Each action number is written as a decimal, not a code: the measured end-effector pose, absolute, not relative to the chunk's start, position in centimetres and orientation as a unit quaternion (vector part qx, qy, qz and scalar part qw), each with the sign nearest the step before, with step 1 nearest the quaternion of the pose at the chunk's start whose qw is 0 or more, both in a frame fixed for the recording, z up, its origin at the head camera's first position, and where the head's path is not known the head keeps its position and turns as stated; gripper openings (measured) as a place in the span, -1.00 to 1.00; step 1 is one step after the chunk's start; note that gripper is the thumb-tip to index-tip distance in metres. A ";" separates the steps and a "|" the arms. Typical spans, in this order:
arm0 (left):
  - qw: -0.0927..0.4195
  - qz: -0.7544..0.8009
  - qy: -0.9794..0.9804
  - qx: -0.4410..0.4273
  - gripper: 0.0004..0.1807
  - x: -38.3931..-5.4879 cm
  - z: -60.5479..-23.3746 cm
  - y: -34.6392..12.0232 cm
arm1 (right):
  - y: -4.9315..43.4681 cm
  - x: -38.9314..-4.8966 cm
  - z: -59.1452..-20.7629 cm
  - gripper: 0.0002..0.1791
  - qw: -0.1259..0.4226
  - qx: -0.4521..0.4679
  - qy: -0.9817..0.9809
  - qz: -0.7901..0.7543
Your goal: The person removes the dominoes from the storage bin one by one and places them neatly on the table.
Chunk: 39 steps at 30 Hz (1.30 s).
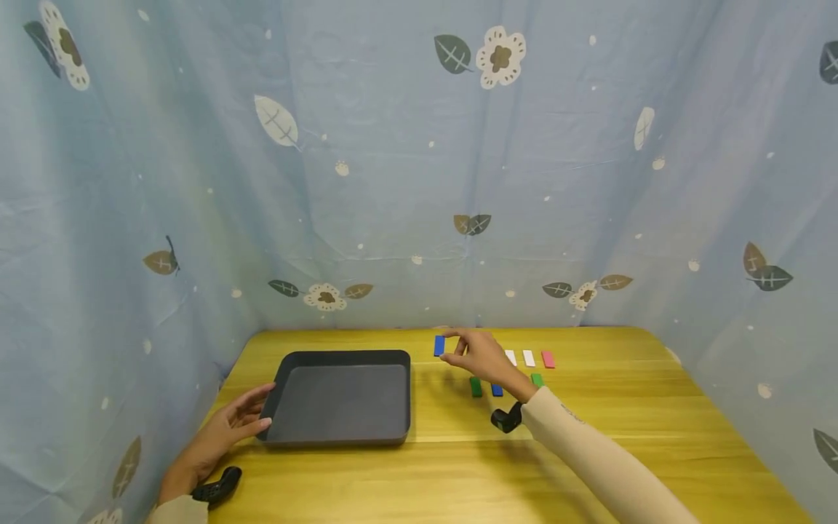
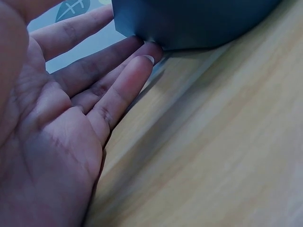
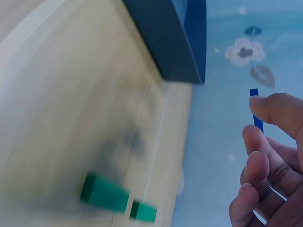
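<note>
Between thumb and forefinger my right hand (image 1: 481,356) pinches a small flat blue block (image 1: 439,346), raised above the table just right of the dark grey tray (image 1: 347,445). The right wrist view shows the same blue block (image 3: 257,120) seen edge-on, with the other fingers loosely bent below it. My left hand (image 1: 225,433) is at the tray's left side, its fingers fairly straight. In the left wrist view, fingertips (image 2: 142,71) touch the tray's dark outer wall (image 2: 189,23) low down near the table.
Right of the tray lie small blocks: white ones (image 1: 529,358), a red one (image 1: 548,359), green ones (image 1: 476,386) and a blue one (image 1: 497,390). My right hand and forearm partly cover this group. A patterned curtain (image 1: 393,182) stands behind the wooden table (image 1: 327,487).
</note>
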<state>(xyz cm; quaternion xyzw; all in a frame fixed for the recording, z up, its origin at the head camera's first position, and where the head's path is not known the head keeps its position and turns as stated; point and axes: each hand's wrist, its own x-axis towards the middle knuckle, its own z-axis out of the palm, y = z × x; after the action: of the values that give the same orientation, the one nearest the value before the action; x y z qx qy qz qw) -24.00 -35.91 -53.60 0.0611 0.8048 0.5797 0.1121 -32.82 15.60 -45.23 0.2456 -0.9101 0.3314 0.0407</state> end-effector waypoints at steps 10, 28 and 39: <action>0.109 0.570 0.811 0.075 -0.25 -24.0 -53.4 -36.3 | 20.9 -32.4 -45.9 -0.47 0.043 0.204 -0.908 0.363; 0.117 0.576 0.804 0.086 -0.25 -24.7 -53.9 -36.7 | 29.8 -30.3 -48.0 -0.50 0.052 0.179 -0.916 0.355; 0.117 0.565 0.812 0.087 -0.25 -24.6 -53.6 -36.6 | 34.0 -29.4 -49.9 -0.40 0.000 0.155 -0.910 0.384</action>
<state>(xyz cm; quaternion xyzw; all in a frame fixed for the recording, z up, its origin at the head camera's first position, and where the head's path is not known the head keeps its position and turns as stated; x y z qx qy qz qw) -24.61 -36.64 -53.62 0.0869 0.8125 0.5646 0.1166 -29.38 34.02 -49.92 0.1555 -0.9102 0.3839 0.0005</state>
